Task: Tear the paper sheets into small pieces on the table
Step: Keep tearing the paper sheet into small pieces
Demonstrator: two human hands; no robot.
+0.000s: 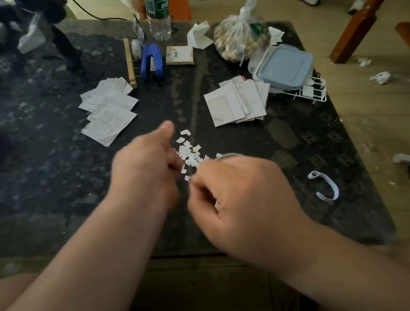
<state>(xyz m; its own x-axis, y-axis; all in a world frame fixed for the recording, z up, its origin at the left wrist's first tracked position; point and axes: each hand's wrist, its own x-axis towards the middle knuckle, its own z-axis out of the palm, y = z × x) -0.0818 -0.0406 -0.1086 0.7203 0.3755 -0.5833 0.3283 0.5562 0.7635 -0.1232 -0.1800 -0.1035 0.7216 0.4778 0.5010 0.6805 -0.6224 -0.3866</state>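
Observation:
A heap of small white paper pieces [189, 152] lies mid-table on the dark table [302, 146]. My left hand [146, 161] hovers at the heap's left side, fingers curled; what they hold is hidden. My right hand [240, 190] is just below the heap, fingers curled, pinching a small white scrap [187, 178] at its fingertips. A stack of printed paper sheets [108, 111] lies at the left. Another stack of sheets [238, 100] lies at the right. Both hands are blurred.
At the back stand a blue stapler [151, 61], a water bottle [157, 9], a small notepad [179, 55], a plastic bag of nuts [240, 37], and a lidded plastic box [282, 68] on a white wire rack [313, 91]. A curled paper strip [325, 184] lies right.

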